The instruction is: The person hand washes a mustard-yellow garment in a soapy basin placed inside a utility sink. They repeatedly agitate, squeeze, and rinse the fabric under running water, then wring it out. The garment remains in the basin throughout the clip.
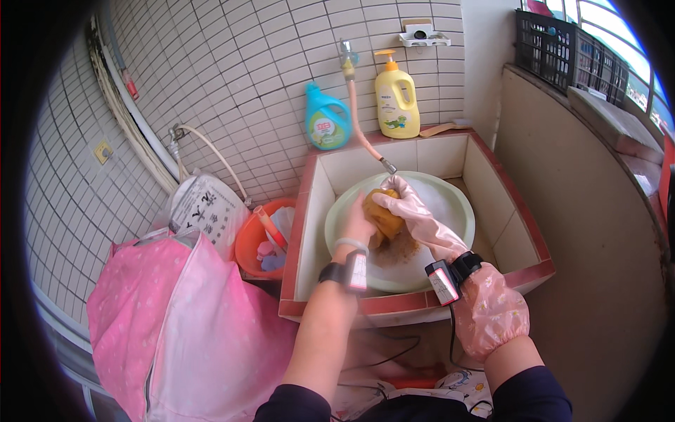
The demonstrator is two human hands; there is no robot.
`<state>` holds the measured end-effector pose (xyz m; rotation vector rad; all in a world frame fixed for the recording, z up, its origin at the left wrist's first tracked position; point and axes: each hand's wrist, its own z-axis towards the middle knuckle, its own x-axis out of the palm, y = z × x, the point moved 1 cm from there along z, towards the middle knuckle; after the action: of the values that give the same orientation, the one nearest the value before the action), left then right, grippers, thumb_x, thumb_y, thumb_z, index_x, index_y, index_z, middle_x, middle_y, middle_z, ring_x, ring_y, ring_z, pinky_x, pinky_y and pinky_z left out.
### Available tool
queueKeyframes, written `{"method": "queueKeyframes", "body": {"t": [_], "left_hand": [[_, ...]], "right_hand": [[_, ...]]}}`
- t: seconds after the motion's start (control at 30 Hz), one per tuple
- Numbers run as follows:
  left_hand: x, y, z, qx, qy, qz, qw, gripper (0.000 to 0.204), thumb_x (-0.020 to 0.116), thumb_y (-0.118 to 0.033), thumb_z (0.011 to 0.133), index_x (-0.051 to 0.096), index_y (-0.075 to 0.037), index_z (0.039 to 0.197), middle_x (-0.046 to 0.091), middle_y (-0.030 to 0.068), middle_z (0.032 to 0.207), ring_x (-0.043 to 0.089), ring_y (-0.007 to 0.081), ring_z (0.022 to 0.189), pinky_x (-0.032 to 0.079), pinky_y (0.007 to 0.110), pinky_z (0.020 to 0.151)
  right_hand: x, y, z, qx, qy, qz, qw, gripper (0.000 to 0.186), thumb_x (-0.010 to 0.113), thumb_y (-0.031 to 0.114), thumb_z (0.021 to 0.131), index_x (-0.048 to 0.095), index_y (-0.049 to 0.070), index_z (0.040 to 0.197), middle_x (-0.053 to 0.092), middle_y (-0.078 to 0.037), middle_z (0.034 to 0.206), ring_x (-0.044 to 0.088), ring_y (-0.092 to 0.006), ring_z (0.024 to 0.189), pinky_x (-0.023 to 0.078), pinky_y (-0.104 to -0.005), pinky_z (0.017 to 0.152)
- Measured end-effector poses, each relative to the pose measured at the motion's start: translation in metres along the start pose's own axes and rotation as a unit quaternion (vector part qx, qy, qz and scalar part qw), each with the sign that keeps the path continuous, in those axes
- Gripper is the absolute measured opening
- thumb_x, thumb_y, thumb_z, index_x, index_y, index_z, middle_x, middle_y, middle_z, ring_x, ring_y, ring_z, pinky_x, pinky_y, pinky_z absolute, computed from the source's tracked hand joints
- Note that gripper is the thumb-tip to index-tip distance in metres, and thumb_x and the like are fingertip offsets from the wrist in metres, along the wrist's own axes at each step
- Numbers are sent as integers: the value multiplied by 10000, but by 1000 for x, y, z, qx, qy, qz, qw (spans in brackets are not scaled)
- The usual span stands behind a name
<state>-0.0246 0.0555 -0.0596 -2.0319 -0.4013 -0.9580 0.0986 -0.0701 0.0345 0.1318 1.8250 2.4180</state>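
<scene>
Above the pale green basin (330, 226) I hold a mustard-yellow, soft-looking item (386, 224) with a brown, fuzzy lower part; its kind I cannot make out. My left hand (358, 224), bare and slightly blurred, grips its left side. On the other side, my right hand (406, 202) wears a long pink glove and is closed on the top of the same item. Whitish, sudsy water (436, 198) fills the basin, and the brown part hangs at its surface. A pink hose (357, 116) with a metal end dangles just above the basin's far rim.
The basin stands in a tiled sink (521, 230) with a red-brown rim. Behind it are a teal detergent bottle (328, 121) and a yellow pump bottle (396, 102). At left sit an orange bucket (246, 243) and a pink fabric cover (190, 323). Black cables (394, 352) hang below my arms.
</scene>
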Motion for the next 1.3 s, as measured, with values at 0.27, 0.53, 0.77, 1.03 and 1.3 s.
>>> {"method": "queueKeyframes", "body": {"t": [0.27, 0.53, 0.77, 1.03, 1.3], "left_hand": [[-18, 42, 36, 319, 196, 417, 829, 413, 549, -369, 999, 636, -16, 1196, 687, 126, 1148, 671, 263, 1011, 540, 384, 889], [45, 18, -9, 47, 72, -32, 996, 303, 607, -352, 992, 662, -85, 1124, 686, 99, 1123, 646, 287, 1067, 510, 448, 974], [56, -5, -37, 104, 122, -12, 987, 348, 702, -277, 949, 639, -87, 1234, 673, 103, 1212, 628, 302, 1146, 479, 500, 1029], [46, -6, -32, 113, 21, -33, 993, 321, 532, -117, 978, 581, -61, 1290, 600, 176, 1344, 596, 373, 1210, 457, 541, 1077], [21, 7, -29, 273, 192, 362, 870, 304, 438, -253, 1079, 564, -66, 1281, 609, 122, 1273, 558, 271, 1258, 424, 394, 1112]], "right_hand": [[24, 14, -8, -55, -28, -241, 968, 273, 663, 314, 897, 700, 45, 922, 686, -195, 885, 653, -328, 840, 515, -425, 763], [-6, 8, -11, 44, -88, -21, 995, 431, 725, 376, 943, 642, -18, 1099, 661, -100, 1014, 597, -148, 953, 481, -309, 864], [-38, -16, -18, 192, 46, 256, 946, 285, 734, 166, 935, 660, -30, 1129, 708, -83, 1059, 674, -141, 971, 519, -261, 878], [-43, -47, 15, -20, -102, 282, 954, 226, 595, -18, 893, 666, -14, 1108, 656, -30, 934, 618, -117, 851, 507, -252, 809], [17, 33, -12, -82, 19, -156, 984, 291, 661, 249, 877, 688, 9, 1039, 715, -160, 1024, 693, -309, 970, 531, -382, 884]]}}
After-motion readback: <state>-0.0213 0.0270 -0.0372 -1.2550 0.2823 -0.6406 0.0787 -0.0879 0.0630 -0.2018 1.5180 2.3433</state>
